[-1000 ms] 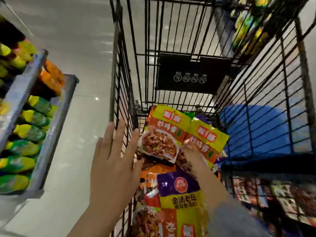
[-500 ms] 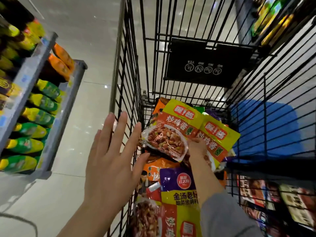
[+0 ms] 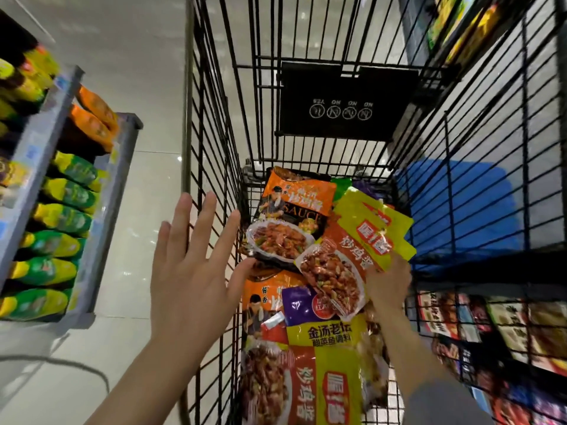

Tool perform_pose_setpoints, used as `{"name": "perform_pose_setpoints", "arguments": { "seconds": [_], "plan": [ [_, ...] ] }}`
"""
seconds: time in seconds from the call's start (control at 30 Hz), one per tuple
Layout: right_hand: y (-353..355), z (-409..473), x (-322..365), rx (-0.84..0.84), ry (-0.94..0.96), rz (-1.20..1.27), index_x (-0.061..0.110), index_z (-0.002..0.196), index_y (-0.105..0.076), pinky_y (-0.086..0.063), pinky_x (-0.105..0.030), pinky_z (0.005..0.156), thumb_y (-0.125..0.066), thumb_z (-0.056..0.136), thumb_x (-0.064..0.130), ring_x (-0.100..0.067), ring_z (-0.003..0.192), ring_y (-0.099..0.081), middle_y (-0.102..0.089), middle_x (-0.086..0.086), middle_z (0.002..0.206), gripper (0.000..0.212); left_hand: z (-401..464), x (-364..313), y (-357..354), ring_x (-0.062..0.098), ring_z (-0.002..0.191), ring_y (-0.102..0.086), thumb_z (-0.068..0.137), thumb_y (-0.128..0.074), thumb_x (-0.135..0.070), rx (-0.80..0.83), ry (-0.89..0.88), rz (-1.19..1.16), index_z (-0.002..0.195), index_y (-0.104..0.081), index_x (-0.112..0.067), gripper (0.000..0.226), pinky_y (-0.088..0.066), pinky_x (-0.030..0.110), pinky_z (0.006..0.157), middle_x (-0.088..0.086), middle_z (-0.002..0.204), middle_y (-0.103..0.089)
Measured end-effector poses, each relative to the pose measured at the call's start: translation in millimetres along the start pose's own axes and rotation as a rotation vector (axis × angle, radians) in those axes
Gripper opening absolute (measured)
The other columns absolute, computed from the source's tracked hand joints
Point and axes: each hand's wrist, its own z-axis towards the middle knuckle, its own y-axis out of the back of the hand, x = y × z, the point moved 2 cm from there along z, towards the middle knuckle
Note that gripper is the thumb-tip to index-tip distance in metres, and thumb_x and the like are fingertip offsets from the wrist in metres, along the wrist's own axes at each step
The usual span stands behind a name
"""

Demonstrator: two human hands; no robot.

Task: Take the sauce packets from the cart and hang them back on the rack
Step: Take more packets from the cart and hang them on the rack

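Note:
Several sauce packets lie in the black wire cart (image 3: 214,142). My right hand (image 3: 388,283) is inside the cart and grips yellow-and-orange sauce packets (image 3: 352,253) by their lower right edge, holding them tilted above the pile. Behind them an orange packet marked SAUCE (image 3: 291,216) lies exposed on the cart floor. A purple-and-yellow packet (image 3: 322,326) and another yellow-orange packet (image 3: 319,391) lie nearer me. My left hand (image 3: 190,271) hovers with straight spread fingers at the cart's left wall, holding nothing.
A grey shelf (image 3: 101,210) on the left carries green, yellow and orange pouches. Packaged goods (image 3: 491,329) fill a display to the right, outside the cart wall. A black warning flap (image 3: 346,102) hangs on the cart's far end. Pale floor tiles lie between shelf and cart.
My right hand has lifted the yellow-and-orange packets up and to the right, uncovering the orange SAUCE packet. My left hand stays spread beside the cart wall.

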Motion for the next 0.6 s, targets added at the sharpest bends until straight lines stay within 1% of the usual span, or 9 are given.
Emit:
{"name": "perform_pose_setpoints", "arguments": {
  "seconds": [0.03, 0.13, 0.17, 0.23, 0.37, 0.43, 0.5, 0.57, 0.6],
  "plan": [
    [3.2, 16.8, 8.6, 0.000, 0.051, -0.051, 0.007, 0.131, -0.046, -0.040, -0.049, 0.101, -0.066, 0.082, 0.022, -0.037, 0.121, -0.044, -0.050, -0.018, 0.130, 0.055, 0.4, 0.3, -0.1, 0.034, 0.142, -0.014, 0.088, -0.052, -0.044, -0.009, 0.002, -0.005, 0.136, -0.048, -0.014, 0.056, -0.029, 0.057, 0.106, 0.015, 0.149, -0.032],
    [4.6, 74.9, 18.8, 0.135, 0.215, -0.418, 0.012, 0.141, -0.032, -0.034, -0.045, 0.106, -0.072, 0.078, 0.033, -0.035, 0.130, -0.034, -0.039, -0.016, 0.139, 0.077, 1.1, -0.1, -1.5, 0.034, 0.142, -0.017, 0.086, -0.055, -0.043, -0.039, 0.004, 0.007, 0.134, -0.050, -0.013, 0.056, -0.032, 0.058, 0.103, 0.015, 0.147, -0.035],
    [6.3, 95.6, 22.3, 0.199, 0.222, -0.492, 0.012, 0.142, -0.031, -0.036, -0.044, 0.105, -0.073, 0.076, 0.036, -0.035, 0.129, -0.035, -0.040, -0.016, 0.139, 0.082, 0.8, -0.6, -1.4, 0.034, 0.142, -0.017, 0.086, -0.055, -0.043, -0.044, 0.006, 0.012, 0.133, -0.051, -0.013, 0.056, -0.034, 0.058, 0.102, 0.015, 0.147, -0.036],
    [12.7, 116.3, 26.7, 0.307, 0.206, -0.585, 0.013, 0.138, -0.033, -0.043, -0.043, 0.097, -0.075, 0.074, 0.037, -0.036, 0.120, -0.045, -0.047, -0.018, 0.131, 0.080, 0.7, -1.3, -1.3, 0.034, 0.141, -0.018, 0.087, -0.055, -0.043, -0.044, 0.009, 0.022, 0.133, -0.052, -0.014, 0.055, -0.034, 0.057, 0.102, 0.015, 0.146, -0.037],
    [12.5, 125.9, 15.7, 0.416, 0.145, -0.430, 0.013, 0.128, -0.047, -0.046, -0.037, 0.082, -0.071, 0.078, 0.033, -0.035, 0.107, -0.055, -0.057, -0.018, 0.121, 0.058, -0.7, -1.4, -0.7, 0.034, 0.141, -0.019, 0.087, -0.055, -0.042, -0.043, 0.006, 0.030, 0.133, -0.052, -0.014, 0.054, -0.032, 0.057, 0.104, 0.015, 0.146, -0.038],
    [10.8, 118.6, 10.1, 0.447, 0.165, -0.447, 0.014, 0.122, -0.055, -0.044, -0.035, 0.076, -0.068, 0.081, 0.035, -0.034, 0.103, -0.057, -0.060, -0.018, 0.117, 0.048, -0.3, -1.8, 0.1, 0.034, 0.141, -0.019, 0.087, -0.056, -0.043, -0.048, 0.014, 0.026, 0.132, -0.053, -0.013, 0.054, -0.033, 0.057, 0.103, 0.015, 0.145, -0.039],
    [12.9, 109.5, 5.9, 0.396, 0.163, -0.439, 0.013, 0.120, -0.058, -0.046, -0.037, 0.077, -0.065, 0.084, 0.034, -0.035, 0.103, -0.057, -0.061, -0.019, 0.116, 0.043, 0.8, -2.2, 0.6, 0.034, 0.141, -0.019, 0.087, -0.055, -0.043, -0.051, 0.026, 0.018, 0.131, -0.053, -0.013, 0.054, -0.033, 0.057, 0.103, 0.015, 0.145, -0.039],
    [15.4, 96.6, 6.1, 0.375, 0.150, -0.424, 0.012, 0.126, -0.056, -0.048, -0.037, 0.080, -0.063, 0.086, 0.030, -0.034, 0.104, -0.057, -0.060, -0.018, 0.117, 0.044, 2.0, -2.1, 1.0, 0.034, 0.141, -0.019, 0.087, -0.055, -0.042, -0.050, 0.024, 0.017, 0.131, -0.053, -0.013, 0.054, -0.033, 0.057, 0.103, 0.016, 0.145, -0.039],
    [15.5, 88.6, 7.0, 0.370, 0.160, -0.425, 0.014, 0.130, -0.054, -0.047, -0.035, 0.080, -0.062, 0.087, 0.030, -0.034, 0.106, -0.056, -0.060, -0.017, 0.119, 0.046, 2.1, -1.9, 0.7, 0.035, 0.141, -0.019, 0.087, -0.055, -0.042, -0.047, 0.016, 0.027, 0.131, -0.053, -0.013, 0.053, -0.033, 0.057, 0.103, 0.016, 0.145, -0.039]
  ]
}}
